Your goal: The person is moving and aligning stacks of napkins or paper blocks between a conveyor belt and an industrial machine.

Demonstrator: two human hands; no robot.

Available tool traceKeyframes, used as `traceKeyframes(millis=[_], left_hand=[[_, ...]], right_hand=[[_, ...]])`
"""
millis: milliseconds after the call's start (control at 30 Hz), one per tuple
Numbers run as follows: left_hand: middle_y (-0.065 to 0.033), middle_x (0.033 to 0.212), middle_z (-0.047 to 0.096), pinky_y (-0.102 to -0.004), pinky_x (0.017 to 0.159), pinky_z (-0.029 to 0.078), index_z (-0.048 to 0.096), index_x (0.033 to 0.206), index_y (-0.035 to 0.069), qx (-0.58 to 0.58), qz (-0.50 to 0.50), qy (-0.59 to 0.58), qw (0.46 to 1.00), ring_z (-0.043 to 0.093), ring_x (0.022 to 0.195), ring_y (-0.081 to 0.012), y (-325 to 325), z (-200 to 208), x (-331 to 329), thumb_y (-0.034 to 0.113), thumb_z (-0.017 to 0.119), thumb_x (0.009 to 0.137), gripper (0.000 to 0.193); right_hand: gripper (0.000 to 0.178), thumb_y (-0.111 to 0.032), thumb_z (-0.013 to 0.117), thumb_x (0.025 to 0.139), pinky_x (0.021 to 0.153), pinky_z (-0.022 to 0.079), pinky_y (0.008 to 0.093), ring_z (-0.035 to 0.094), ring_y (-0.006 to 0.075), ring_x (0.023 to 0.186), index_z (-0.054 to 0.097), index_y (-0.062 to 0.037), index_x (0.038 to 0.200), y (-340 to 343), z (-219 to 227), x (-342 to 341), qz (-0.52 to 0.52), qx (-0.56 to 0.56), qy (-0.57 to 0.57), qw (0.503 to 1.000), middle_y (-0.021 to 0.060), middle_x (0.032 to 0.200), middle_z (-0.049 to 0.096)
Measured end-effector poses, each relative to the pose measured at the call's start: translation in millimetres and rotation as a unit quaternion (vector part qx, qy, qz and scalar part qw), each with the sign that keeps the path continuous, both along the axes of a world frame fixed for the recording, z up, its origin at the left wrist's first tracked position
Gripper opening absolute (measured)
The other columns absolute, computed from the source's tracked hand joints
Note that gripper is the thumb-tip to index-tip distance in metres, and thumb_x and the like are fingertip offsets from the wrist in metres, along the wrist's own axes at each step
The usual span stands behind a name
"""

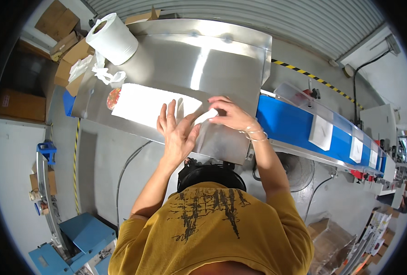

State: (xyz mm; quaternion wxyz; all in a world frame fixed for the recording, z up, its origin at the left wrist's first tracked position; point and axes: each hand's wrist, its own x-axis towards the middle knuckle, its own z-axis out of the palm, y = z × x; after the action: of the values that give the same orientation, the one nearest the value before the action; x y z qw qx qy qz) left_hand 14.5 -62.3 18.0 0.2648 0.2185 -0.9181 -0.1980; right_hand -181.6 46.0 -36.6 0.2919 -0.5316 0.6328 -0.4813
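Observation:
A long white paper sheet (146,105) lies flat on the steel table. At its left end a round, red-and-multicoloured patterned object (113,98) shows partly from under it. My left hand (178,135) rests over the sheet's right part, fingers spread, with the thumb near a small white folded strip (206,116). My right hand (233,115) pinches that strip's right end between thumb and fingers. I cannot tell whether the strip is part of the sheet or a separate piece.
A big white paper roll (116,41) stands at the table's back left, crumpled paper (107,75) beside it. A blue conveyor belt (286,119) carrying several white flat packets (321,132) joins the right side of the steel table (167,55). Cardboard boxes (73,57) stand left.

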Motion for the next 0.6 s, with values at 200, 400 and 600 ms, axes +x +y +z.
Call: traceKeyframes(millis=[200, 400, 600], left_hand=[[-0.0218, 0.143, 0.035, -0.0583, 0.107, 0.018, 0.066, 0.113, 0.010, 0.010, 0.040, 0.001, 0.999, 0.024, 0.135, -0.0447, -8, -7, 0, 0.004, 0.065, 0.078, 0.036], [-0.0200, 0.142, 0.037, -0.0569, 0.107, 0.018, 0.067, 0.111, 0.010, -0.016, 0.032, 0.003, 0.999, 0.025, 0.135, -0.0437, -10, -13, 4, 0.002, 0.064, 0.077, 0.036], [-0.0187, 0.144, 0.036, -0.0571, 0.108, 0.015, 0.070, 0.104, 0.013, -0.009, 0.007, -0.008, 1.000, 0.024, 0.136, -0.0435, -11, -12, 7, 0.001, 0.066, 0.075, 0.032]], right_hand=[[0.033, -0.031, 0.057, 0.096, 0.063, 0.040, 0.0295, 0.040, 0.0113, 0.067, 0.058, 0.0014, 0.093, 112, -77, -49, -0.384, -0.077, -0.099, 0.915, -0.0014, 0.071, 0.045], [0.045, -0.039, 0.068, 0.084, 0.078, 0.046, 0.0350, 0.057, 0.0272, 0.088, 0.060, -0.0031, 0.109, 170, -38, -76, -0.608, 0.262, 0.301, 0.687, 0.0144, 0.099, 0.063], [0.054, -0.020, 0.079, 0.072, 0.098, 0.041, 0.0382, 0.052, 0.0318, 0.114, 0.057, -0.0112, 0.121, 45, 35, -7, -0.189, 0.050, 0.159, 0.968, 0.0129, 0.121, 0.056]])
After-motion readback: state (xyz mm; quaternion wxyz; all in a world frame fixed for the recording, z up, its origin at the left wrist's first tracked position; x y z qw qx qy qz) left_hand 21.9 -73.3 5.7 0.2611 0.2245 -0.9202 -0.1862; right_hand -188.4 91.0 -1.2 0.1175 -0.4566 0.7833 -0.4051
